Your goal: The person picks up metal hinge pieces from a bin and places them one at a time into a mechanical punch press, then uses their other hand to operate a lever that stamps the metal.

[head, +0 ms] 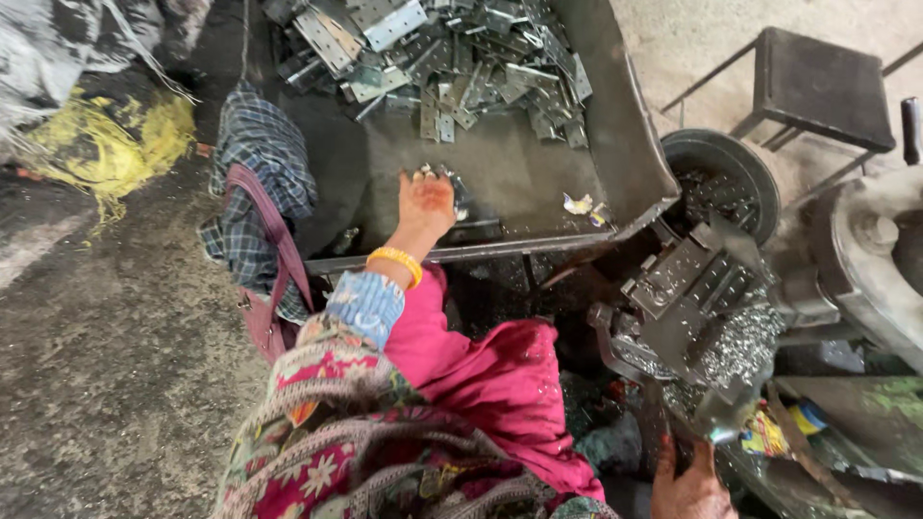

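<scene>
left hand (426,202) is stretched out into the big metal tray (625,144), fingers curled shut round a small bunch of flat metal plates (452,187) near the front edge, probably since the heap of perforated plates (452,58) sits way at the far end and a handful got dragged close. right hand (687,485) is low by the press machine (702,308), touching its underside; can't tell if those fingers grip anything. a yellow bangle (396,261) sits on the left wrist, and a checked cloth (260,183) hangs beside the tray.
</scene>
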